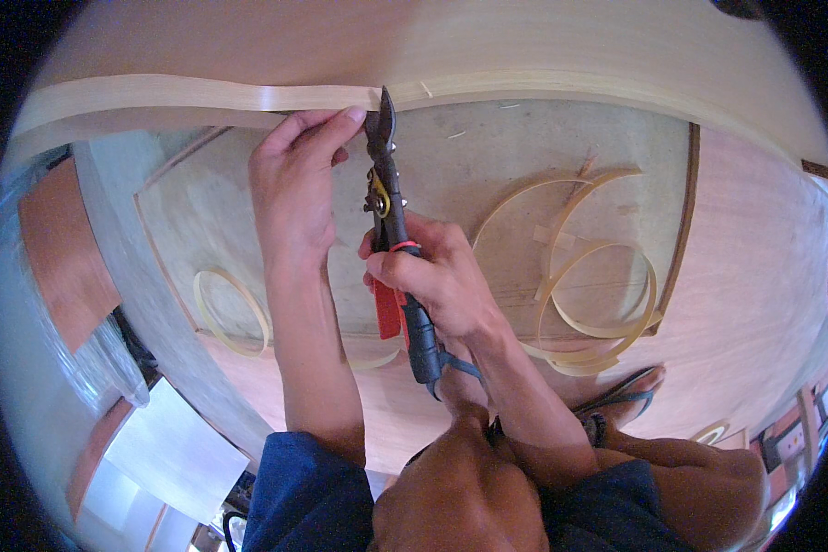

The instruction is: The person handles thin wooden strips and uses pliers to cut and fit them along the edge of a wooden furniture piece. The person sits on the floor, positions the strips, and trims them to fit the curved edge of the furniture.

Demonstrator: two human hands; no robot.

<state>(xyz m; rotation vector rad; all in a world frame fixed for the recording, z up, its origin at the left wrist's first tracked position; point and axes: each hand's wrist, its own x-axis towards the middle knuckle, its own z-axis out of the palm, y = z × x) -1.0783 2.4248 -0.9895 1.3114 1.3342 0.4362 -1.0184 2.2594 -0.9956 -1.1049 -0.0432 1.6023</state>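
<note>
A long strip of pale wood edge banding (184,93) comes in from the left along the panel edge. My left hand (296,189) pinches it from below between thumb and fingers, close to its right end. My right hand (443,276) is wrapped round the handles of a pair of tin snips (391,198) with black and red grips. The snips point up and away from me. Their dark blades reach the strip just right of my left fingertips; whether the strip lies between the blades I cannot tell.
Light board (570,101) edge runs across the top. Beneath lies a grey panel (432,138) with brown edges, bearing loose coils of banding (649,285) and a smaller loop (200,308). My sandalled foot (630,391) rests nearby. Wrapped sheets (64,248) stand at left.
</note>
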